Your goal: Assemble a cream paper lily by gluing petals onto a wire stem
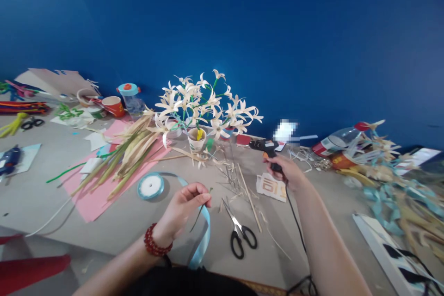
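Observation:
My left hand pinches a thin dark green stem between thumb and fingers. Light blue ribbon passes behind that hand and drops over the table edge; whether the fingers hold it too, I cannot tell. Its spool lies just to the left. A black hot glue gun is in my right hand, its nozzle pointing left and its cord running down beside the forearm. Between the hands lie scissors with black handles, blades slightly apart. Behind them, white flowers on green stems rise from a paper cup.
Dried husks lie on pink paper at the left. Thin sticks and scraps litter the middle. A tipped plastic bottle and tangled ribbon crowd the right. A second glue gun sits far left. Behind stands a blue wall.

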The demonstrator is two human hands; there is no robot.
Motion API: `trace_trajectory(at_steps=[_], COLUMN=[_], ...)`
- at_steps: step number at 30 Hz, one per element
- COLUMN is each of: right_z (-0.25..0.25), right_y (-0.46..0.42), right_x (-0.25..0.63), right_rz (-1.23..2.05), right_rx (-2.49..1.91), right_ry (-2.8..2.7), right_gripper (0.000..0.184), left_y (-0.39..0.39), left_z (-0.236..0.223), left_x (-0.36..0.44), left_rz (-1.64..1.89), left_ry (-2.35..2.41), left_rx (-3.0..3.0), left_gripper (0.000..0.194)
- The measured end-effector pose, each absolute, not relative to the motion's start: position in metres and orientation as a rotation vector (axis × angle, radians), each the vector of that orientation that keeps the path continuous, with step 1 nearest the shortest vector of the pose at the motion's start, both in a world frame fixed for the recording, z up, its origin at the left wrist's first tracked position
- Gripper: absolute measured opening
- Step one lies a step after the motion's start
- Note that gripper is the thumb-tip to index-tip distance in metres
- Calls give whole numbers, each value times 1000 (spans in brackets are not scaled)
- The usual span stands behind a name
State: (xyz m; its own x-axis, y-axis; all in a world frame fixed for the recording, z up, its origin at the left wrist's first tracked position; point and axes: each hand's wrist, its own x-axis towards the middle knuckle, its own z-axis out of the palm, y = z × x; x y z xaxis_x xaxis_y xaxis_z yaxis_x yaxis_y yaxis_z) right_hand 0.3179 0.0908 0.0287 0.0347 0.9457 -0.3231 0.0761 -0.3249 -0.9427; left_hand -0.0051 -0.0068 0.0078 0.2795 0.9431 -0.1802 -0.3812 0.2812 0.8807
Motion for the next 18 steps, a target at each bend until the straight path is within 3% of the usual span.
trace_trajectory(at_steps=[11,18], right_z=[15,11], right_y=[-5,2], right_x=[265,253], right_rz=[1429,1675], right_rx=[-1369,-1153], right_ry=[-1083,-867], right_gripper=[27,26], left_y=[52,75], left_z=[24,6], left_x=[-2,16], left_rz=[1150,963], left_ry=[914,722], left_rx=[1466,908], left_gripper=[7,16])
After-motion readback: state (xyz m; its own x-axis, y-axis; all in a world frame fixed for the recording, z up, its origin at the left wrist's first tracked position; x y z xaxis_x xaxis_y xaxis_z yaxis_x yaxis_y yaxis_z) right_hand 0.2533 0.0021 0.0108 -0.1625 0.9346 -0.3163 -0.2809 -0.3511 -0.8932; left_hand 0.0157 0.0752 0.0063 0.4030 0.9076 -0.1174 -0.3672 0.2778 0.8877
